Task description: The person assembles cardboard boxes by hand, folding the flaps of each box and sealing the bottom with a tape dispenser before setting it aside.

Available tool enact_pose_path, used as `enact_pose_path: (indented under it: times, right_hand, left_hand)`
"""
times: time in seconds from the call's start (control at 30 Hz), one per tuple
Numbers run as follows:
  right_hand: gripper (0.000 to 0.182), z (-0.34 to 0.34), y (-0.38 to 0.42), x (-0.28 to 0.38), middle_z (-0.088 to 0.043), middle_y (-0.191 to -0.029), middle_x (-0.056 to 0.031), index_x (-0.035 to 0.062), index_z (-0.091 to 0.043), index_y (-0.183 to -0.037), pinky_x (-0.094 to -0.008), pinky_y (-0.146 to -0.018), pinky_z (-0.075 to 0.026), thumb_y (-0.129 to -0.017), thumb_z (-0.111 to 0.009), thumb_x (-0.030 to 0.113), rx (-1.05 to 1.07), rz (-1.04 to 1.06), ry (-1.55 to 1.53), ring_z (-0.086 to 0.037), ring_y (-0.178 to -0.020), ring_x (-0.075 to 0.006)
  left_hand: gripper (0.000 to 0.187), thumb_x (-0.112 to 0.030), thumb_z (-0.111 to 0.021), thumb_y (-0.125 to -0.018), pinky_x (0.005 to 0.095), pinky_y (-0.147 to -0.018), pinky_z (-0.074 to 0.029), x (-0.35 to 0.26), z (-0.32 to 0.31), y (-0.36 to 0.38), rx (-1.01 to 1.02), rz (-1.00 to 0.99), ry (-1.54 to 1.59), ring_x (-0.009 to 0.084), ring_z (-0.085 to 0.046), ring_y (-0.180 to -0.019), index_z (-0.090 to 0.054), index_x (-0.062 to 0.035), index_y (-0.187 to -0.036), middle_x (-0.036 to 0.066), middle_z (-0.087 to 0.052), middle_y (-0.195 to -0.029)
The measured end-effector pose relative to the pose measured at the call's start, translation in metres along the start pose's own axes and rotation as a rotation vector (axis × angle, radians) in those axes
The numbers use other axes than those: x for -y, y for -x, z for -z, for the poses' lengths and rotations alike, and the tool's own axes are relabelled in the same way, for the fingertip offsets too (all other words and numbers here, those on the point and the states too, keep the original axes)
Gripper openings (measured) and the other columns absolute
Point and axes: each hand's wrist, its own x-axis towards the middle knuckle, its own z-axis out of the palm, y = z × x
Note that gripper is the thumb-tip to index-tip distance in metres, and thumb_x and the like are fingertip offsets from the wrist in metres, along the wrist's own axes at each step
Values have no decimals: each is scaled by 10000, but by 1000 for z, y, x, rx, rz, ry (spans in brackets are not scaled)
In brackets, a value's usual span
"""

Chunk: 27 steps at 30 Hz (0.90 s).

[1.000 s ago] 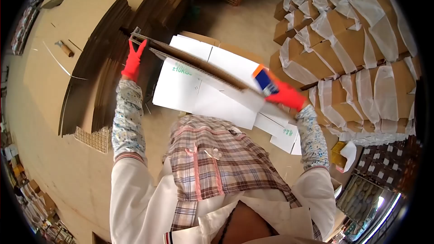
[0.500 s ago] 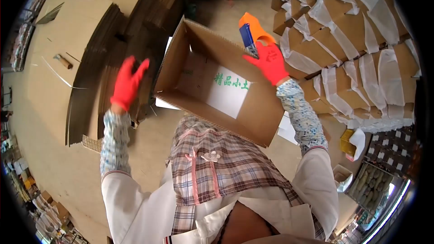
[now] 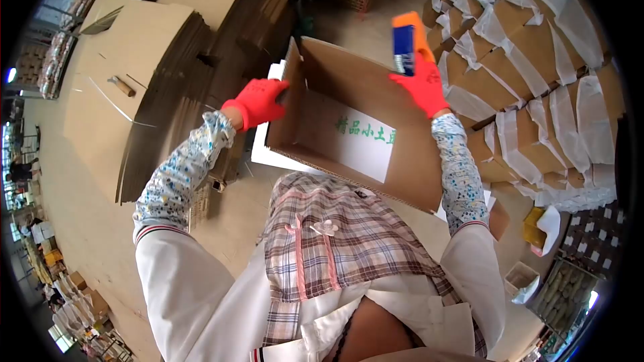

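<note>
Opened cardboard box (image 3: 362,131) held up in front of the person's chest, open side to the camera, left hand (image 3: 257,102) in red glove gripping its left edge, right hand (image 3: 424,84) closed around an orange and blue tape dispenser (image 3: 406,45) at its upper right edge, flat cardboard stacks (image 3: 144,74) left, lined boxes (image 3: 537,53) right

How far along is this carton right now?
Done: the carton is opened into box shape. In hand: the left hand grips its left wall, and the right hand holds a tape dispenser at its far edge. Left: no tape shows on it yet.
</note>
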Motion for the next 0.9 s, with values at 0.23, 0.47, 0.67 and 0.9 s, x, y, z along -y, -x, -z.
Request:
enact_pose_path:
  times: [0.23,0.47,0.67,0.9]
  right_hand:
    - [562,-2,-9,22,-559,-1044,-222,-21,-528,-1079,-434,-790,-454,-749,-684,406,138,-44,62,-552,-937,-386]
    - [724,91,103,1,-473,-1303,-198,18,-403,-1334,-394,-1025,-344,-752,-713,317,414,241,-222,-447,-1208,-350]
    - [342,-134,123,-10,-567,-928,-136,10,-561,-1018,-335,-876,-422,-888,-544,327,263,573,-74,-526,-925,-281]
    - [380,-57,63,47,-554,-767,-133,17,-555,-840,-402,-742,-426,-812,-634,388,163,547,-207,-538,-802,-287]
  left_hand:
    - [517,-410,-666,-698,429,-798,-495,-58,-77,-81,413,-88,-306,350,-609,-933,-596,-44,-1057,163,-627,-1021]
    - [691,-543,-630,-697,423,-957,-403,-9,-88,-41,525,-275,-160,364,-497,-1114,-562,-76,-1202,177,-534,-1211]
    - [500,-440,-619,-775,445,-993,-364,-18,-68,-12,458,-308,-190,347,-496,-1120,-604,-67,-1107,140,-561,-1189]
    - [455,-386,-554,-881,491,-1046,-271,-48,-37,46,-286,220,-227,362,-427,-1227,-560,-75,-1212,185,-483,-1309]
